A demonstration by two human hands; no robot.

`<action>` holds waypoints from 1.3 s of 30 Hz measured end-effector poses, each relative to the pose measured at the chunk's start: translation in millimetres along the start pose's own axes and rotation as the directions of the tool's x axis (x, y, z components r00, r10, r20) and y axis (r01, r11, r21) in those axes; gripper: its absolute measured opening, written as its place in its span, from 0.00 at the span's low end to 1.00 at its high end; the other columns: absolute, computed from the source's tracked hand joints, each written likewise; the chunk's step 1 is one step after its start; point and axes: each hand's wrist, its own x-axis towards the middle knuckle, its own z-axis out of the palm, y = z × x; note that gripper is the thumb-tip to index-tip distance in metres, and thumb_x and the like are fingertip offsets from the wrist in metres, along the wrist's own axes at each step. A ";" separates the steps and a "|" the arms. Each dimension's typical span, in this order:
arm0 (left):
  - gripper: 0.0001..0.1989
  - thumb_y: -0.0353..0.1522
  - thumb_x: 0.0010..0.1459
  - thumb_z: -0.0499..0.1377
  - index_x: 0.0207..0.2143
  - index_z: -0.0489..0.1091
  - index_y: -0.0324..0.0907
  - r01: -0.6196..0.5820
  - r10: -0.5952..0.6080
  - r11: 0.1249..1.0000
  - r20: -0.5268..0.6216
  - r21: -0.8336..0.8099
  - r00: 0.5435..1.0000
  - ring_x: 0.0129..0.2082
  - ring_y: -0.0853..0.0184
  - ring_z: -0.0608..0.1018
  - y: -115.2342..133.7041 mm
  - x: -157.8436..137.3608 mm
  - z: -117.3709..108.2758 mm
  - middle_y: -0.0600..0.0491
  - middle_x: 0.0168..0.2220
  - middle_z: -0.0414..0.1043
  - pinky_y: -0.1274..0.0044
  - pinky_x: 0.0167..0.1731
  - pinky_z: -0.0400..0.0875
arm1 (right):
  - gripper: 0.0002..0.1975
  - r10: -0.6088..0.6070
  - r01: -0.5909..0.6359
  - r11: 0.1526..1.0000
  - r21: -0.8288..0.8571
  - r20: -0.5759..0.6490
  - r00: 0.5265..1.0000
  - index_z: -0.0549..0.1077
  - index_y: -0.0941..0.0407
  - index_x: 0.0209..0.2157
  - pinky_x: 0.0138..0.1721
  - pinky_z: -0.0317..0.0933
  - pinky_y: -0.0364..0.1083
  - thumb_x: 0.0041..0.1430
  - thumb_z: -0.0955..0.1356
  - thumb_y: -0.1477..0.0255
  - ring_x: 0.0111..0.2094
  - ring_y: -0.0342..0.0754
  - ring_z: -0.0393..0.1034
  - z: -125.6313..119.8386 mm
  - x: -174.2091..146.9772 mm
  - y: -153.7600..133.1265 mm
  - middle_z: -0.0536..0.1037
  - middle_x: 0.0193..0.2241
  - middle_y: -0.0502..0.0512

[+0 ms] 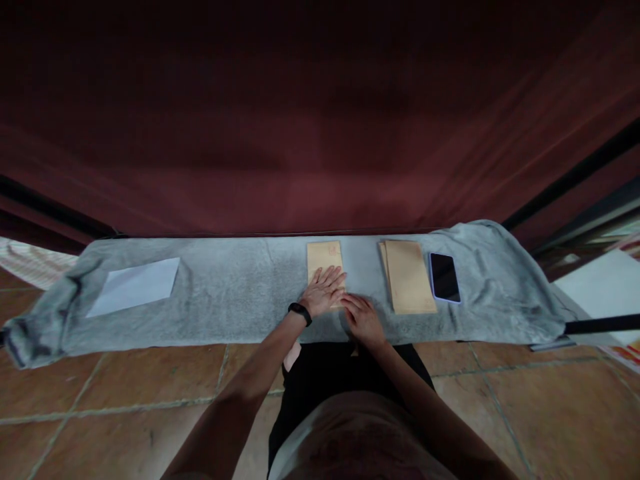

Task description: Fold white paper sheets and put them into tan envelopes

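A brown paper envelope (324, 253) with small red print near its top right lies upright on the grey cloth in front of me. My left hand (323, 290), with a black band on its wrist, rests flat on the lower half of it, fingers spread. At the envelope's lower right corner is my right hand (363, 320), its fingers loosely stretched to the left and the tips touching that edge. Part of the envelope's lower end is hidden under both hands. To the right lies a small stack of similar brown envelopes (411, 277), slightly fanned.
A phone (445, 277) with a dark screen and pale purple case lies right of the stack. White paper (135, 287) is at the left. The grey cloth (240, 293) covers a long narrow surface. Behind it hangs a dark red curtain (300, 193); tiled floor (165, 377) shows below.
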 end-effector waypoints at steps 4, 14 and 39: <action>0.27 0.41 0.70 0.47 0.69 0.54 0.50 0.023 -0.022 0.998 -0.014 0.055 1.000 0.73 0.58 0.48 -14.4 18.5 -5.8 0.52 0.72 0.50 0.57 0.70 0.34 | 0.18 0.016 -0.016 1.000 -0.005 0.000 1.000 0.74 0.52 0.53 0.62 0.58 0.55 0.66 0.62 0.76 0.59 0.51 0.68 -1.0 0.6 -2.5 0.75 0.58 0.56; 0.30 0.41 0.68 0.48 0.70 0.53 0.46 0.046 -0.046 0.997 0.004 0.063 0.999 0.72 0.59 0.48 -37.9 53.8 -13.3 0.50 0.71 0.52 0.61 0.70 0.37 | 0.17 -0.018 0.018 1.000 -0.015 0.011 1.000 0.73 0.52 0.53 0.61 0.59 0.56 0.66 0.63 0.76 0.58 0.52 0.68 -7.6 1.8 -6.6 0.75 0.57 0.57; 0.26 0.35 0.66 0.54 0.66 0.60 0.46 -0.027 0.043 0.966 0.056 -0.255 0.998 0.71 0.63 0.53 28.9 -69.8 -12.4 0.51 0.70 0.55 0.64 0.71 0.42 | 0.22 0.063 -0.060 0.991 0.116 -0.025 0.998 0.72 0.51 0.57 0.61 0.61 0.56 0.66 0.59 0.76 0.59 0.51 0.68 -4.0 7.7 8.9 0.76 0.56 0.56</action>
